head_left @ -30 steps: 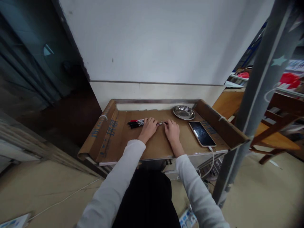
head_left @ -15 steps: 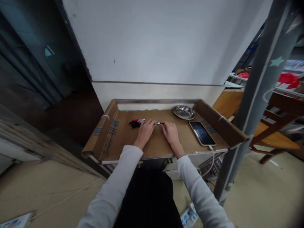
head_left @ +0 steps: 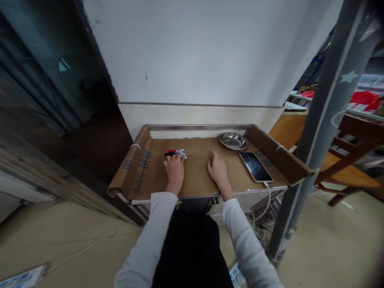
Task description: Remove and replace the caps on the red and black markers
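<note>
A small bunch of pens (head_left: 175, 151), red and black with pale silvery ends, lies on the left part of a cardboard-lined tabletop (head_left: 196, 178). My left hand (head_left: 174, 172) rests over the near side of the bunch, its fingers apart and their tips touching the pens. Part of the bunch is hidden beneath those fingers. Farther right, my right hand (head_left: 218, 171) hovers or rests just above the cardboard with thumb and forefinger apart, holding nothing that I can see.
A round metal dish (head_left: 233, 141) stands at the back right. In front of it lies a phone (head_left: 256, 167), with a white cable (head_left: 268, 200) hanging over the front edge. Raised cardboard sides flank the tabletop. A grey post (head_left: 318, 120) and a wooden chair (head_left: 345, 164) are at right.
Both hands held a pen between them at the middle; they have parted. My left hand has moved left to the bunch, while my right hand stays near its place with nothing visible in it.
</note>
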`<state>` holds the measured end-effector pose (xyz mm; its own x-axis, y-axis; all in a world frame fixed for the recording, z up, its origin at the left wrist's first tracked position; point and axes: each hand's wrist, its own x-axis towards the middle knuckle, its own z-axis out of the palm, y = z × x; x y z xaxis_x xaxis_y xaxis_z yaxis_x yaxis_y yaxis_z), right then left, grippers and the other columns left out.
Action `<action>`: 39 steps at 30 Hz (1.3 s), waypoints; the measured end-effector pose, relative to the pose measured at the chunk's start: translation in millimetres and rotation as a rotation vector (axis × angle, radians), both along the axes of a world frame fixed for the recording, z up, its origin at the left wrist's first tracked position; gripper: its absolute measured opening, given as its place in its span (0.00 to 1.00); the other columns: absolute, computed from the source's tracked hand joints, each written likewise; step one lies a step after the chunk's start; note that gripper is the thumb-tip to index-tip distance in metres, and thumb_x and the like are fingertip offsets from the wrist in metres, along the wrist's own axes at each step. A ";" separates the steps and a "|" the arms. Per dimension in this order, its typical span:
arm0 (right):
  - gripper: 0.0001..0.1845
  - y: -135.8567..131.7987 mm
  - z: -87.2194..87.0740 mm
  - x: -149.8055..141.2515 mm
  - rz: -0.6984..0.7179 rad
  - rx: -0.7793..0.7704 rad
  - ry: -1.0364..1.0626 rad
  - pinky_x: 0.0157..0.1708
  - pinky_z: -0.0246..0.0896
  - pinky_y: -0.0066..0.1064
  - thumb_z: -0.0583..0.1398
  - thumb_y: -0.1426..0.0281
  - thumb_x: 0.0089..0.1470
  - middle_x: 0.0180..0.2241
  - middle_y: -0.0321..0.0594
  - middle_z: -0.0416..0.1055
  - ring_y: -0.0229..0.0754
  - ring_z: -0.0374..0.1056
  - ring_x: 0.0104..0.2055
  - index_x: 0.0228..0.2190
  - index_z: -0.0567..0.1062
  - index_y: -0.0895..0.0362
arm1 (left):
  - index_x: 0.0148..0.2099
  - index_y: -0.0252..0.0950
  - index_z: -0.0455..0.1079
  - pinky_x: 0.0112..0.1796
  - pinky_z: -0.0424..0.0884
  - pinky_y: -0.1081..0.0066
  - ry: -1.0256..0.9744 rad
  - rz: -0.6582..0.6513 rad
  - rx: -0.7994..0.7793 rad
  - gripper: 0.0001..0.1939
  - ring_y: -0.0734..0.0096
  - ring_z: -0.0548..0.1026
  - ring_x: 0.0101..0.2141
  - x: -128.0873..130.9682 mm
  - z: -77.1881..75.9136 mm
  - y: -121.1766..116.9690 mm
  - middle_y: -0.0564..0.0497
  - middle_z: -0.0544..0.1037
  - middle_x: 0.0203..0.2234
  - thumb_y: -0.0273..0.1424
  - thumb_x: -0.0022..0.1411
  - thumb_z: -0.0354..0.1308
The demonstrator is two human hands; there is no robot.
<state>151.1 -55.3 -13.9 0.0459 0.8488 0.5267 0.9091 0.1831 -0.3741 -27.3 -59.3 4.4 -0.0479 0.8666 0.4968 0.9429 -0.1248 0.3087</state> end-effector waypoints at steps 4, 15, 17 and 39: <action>0.22 -3.8 -6.8 1.3 -0.124 -0.028 -0.085 0.52 0.52 0.43 0.48 0.71 0.55 0.50 0.59 0.64 0.51 0.59 0.54 0.48 0.65 0.69 | 0.45 0.38 0.68 0.40 0.61 0.57 -0.062 0.043 -0.001 0.12 0.53 0.64 0.43 -2.7 -1.9 5.0 0.42 0.70 0.42 0.27 0.60 0.50; 0.19 -6.8 -6.7 1.7 -0.127 -0.054 -0.168 0.50 0.52 0.38 0.47 0.71 0.56 0.48 0.55 0.67 0.48 0.60 0.51 0.45 0.69 0.65 | 0.43 0.39 0.67 0.47 0.61 0.64 -0.020 -0.513 -0.061 0.10 0.65 0.66 0.44 1.1 -8.8 -3.1 0.50 0.71 0.41 0.28 0.61 0.47; 0.18 -6.8 -7.0 2.0 -0.118 -0.042 -0.163 0.50 0.52 0.38 0.48 0.71 0.56 0.47 0.54 0.67 0.48 0.61 0.51 0.45 0.69 0.64 | 0.44 0.39 0.67 0.48 0.61 0.63 -0.027 -0.507 -0.066 0.10 0.65 0.66 0.44 0.2 -9.2 -3.3 0.50 0.71 0.42 0.28 0.62 0.47; 0.17 -8.5 -3.2 1.9 -0.109 -0.059 -0.155 0.49 0.52 0.36 0.48 0.72 0.56 0.45 0.53 0.68 0.46 0.62 0.48 0.43 0.70 0.64 | 0.41 0.40 0.68 0.46 0.61 0.63 -0.025 -0.430 -0.057 0.11 0.64 0.66 0.43 -0.2 -1.7 -10.5 0.49 0.72 0.40 0.28 0.62 0.46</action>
